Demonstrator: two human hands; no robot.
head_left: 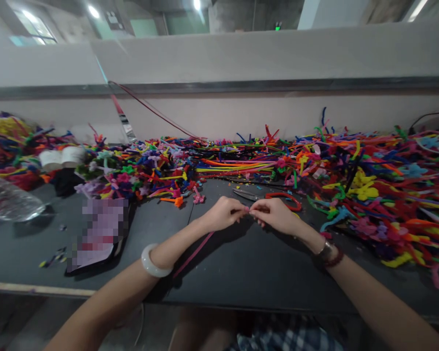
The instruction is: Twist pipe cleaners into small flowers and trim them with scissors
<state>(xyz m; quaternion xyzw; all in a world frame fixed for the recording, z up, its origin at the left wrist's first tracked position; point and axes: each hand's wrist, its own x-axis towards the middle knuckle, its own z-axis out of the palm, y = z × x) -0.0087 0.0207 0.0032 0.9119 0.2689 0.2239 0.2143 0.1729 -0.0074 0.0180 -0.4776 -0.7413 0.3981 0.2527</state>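
Observation:
My left hand (223, 213) and my right hand (274, 215) meet above the dark tabletop, fingertips nearly touching. A dark pink pipe cleaner (193, 254) runs down from under my left hand, and both hands appear to pinch it, though their fingers hide its upper part. Just beyond my fingertips lie a pair of metal scissors (246, 195) and a red pipe cleaner loop (283, 200). A pale bangle (155, 261) circles my left wrist, while a watch and a dark beaded bracelet (327, 254) sit on my right.
Heaps of multicoloured pipe cleaners and twisted flowers (369, 195) line the back and right of the table. On the left are a clear plastic bottle (7, 199), white rolls (62, 157) and a pixelated flat object (100, 233). A wall rises behind.

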